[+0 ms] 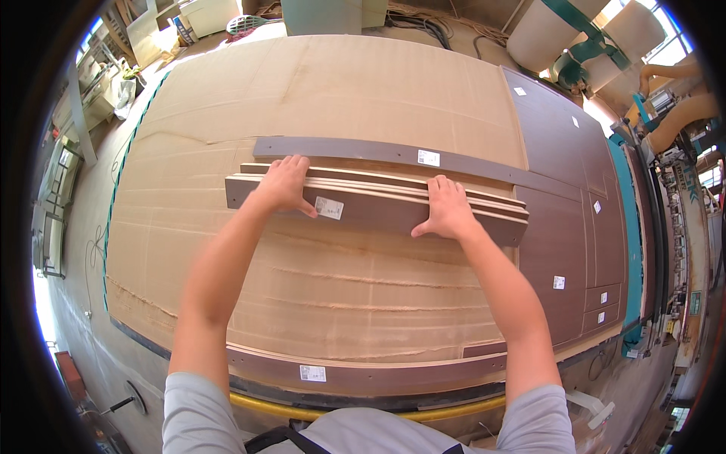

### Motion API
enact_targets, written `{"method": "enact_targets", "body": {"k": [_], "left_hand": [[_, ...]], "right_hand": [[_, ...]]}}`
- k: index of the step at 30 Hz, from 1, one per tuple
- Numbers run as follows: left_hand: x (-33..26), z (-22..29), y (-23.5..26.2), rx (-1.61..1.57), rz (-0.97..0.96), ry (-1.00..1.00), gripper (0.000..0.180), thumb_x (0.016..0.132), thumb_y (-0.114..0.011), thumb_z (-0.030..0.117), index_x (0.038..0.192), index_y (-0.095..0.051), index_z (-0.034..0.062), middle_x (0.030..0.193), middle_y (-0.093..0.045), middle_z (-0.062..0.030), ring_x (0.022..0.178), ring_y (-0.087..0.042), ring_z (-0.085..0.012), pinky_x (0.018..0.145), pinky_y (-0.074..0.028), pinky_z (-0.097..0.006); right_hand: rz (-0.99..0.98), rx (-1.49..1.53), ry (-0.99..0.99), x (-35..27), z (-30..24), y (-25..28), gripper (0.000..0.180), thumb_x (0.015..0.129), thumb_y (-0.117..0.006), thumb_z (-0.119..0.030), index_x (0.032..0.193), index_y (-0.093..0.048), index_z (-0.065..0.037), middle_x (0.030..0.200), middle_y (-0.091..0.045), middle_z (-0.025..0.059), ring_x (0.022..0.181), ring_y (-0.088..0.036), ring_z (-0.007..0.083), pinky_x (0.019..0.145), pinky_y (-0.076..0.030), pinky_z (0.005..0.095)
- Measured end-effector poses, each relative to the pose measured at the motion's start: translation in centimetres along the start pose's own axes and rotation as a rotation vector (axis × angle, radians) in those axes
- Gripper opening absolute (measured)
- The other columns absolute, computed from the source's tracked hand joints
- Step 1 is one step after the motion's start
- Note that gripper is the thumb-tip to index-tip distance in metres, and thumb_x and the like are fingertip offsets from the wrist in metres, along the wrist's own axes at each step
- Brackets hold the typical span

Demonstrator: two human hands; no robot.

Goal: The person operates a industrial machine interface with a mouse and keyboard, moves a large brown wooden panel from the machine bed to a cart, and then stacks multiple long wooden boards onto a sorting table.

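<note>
Brown boards (pixel 378 210) sit gripped by both hands (pixel 286 187) (pixel 448 212), thumbs inward.

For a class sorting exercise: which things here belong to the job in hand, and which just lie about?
Belong to the job:
- brown strips, gripped by left hand and right hand
- likely labelled brown panels
- tan sheet beneath

Apparently lying about:
- dark cables
- reddish block

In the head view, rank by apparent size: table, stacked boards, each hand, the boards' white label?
1. Table
2. Stacked boards
3. Left hand and right hand: too alike to rank
4. White label
</note>
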State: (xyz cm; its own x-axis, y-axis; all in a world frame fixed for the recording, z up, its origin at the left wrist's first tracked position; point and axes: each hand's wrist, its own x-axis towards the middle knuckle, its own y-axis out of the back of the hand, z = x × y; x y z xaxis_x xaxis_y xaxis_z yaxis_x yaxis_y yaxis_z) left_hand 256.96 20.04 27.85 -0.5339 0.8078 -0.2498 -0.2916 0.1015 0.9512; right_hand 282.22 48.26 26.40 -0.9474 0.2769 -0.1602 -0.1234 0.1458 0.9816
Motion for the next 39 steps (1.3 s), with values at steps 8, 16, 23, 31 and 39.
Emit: {"method": "enact_targets", "body": {"k": [8,16,23,31,39], "left_hand": [[-8.8,1.5,-5.8,-0.011,0.408,-0.065,0.086,0.070,-0.091,0.036,0.140,-0.049,0.0096,0.135,-0.051,-0.0095,0.135,-0.044,-0.0300,0.123,-0.027,-0.045],[-9.9,0.0,-7.3,-0.067,0.480,0.033,0.110,0.072,-0.088,0.049,0.158,-0.030,0.0118,0.154,-0.038,-0.0125,0.148,-0.032,-0.0314,0.127,-0.016,-0.053],[-22.8,0.8,-8.4,-0.809,0.675,0.164,0.094,0.081,-0.086,0.044,0.153,-0.035,0.0120,0.154,-0.038,-0.0134,0.146,-0.034,-0.0346,0.123,-0.027,-0.049],[-27.6,5.5,-13.9,-2.507,0.261,0.539,0.078,0.091,-0.077,0.050,0.149,-0.043,0.0098,0.146,-0.047,-0.0074,0.131,-0.048,-0.0246,0.111,-0.040,-0.042],[-28.0,13.8,-13.0,-2.801,-0.001,0.416,0.056,0.095,-0.067,0.055,0.125,-0.064,0.0070,0.115,-0.068,-0.0075,0.109,-0.063,-0.0216,0.097,-0.052,-0.043]], "right_hand": [[0.176,-0.062,0.081,-5.8,-2.2,-4.1,0.090,0.068,-0.092,-0.045,0.136,-0.047,-0.005,0.129,-0.052,0.0158,0.125,-0.051,0.0339,0.107,-0.039,0.0470],[0.025,-0.044,0.166,-3.1,-2.9,-0.8,0.073,0.065,-0.093,-0.036,0.116,-0.053,-0.003,0.104,-0.063,0.0186,0.104,-0.061,0.0395,0.090,-0.049,0.0469],[-0.248,0.120,0.076,-6.2,-6.9,1.8,0.066,0.062,-0.094,-0.034,0.103,-0.055,0.001,0.096,-0.066,0.0220,0.091,-0.064,0.0402,0.081,-0.052,0.0452],[-0.664,1.037,-0.289,-16.4,-13.8,1.0,0.068,0.078,-0.088,-0.029,0.128,-0.056,0.004,0.112,-0.067,0.0126,0.100,-0.066,0.0208,0.090,-0.054,0.0363],[-0.716,1.229,-0.374,-24.4,-22.1,1.5,0.066,0.086,-0.083,-0.029,0.132,-0.053,0.008,0.119,-0.065,0.0145,0.109,-0.063,0.0213,0.096,-0.052,0.0366]]}}
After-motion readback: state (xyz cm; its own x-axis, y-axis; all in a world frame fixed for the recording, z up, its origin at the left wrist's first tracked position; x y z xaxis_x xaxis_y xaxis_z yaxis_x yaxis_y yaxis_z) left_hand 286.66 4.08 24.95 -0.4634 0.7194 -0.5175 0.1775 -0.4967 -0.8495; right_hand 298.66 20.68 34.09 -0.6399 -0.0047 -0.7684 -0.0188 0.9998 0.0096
